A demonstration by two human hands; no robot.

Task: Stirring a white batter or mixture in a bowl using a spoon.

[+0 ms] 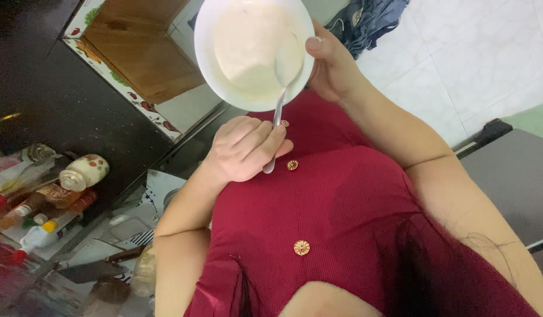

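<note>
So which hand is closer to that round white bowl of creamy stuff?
Right. The right hand grips the round white bowl at its rim; the left hand is just below it, holding a metal spoon.

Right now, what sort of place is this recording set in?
Most likely a home kitchen: a dark countertop holds sauce bottles and a lidded ceramic jar, and the floor is pale tile.

Soft even daylight, slight blur
</note>
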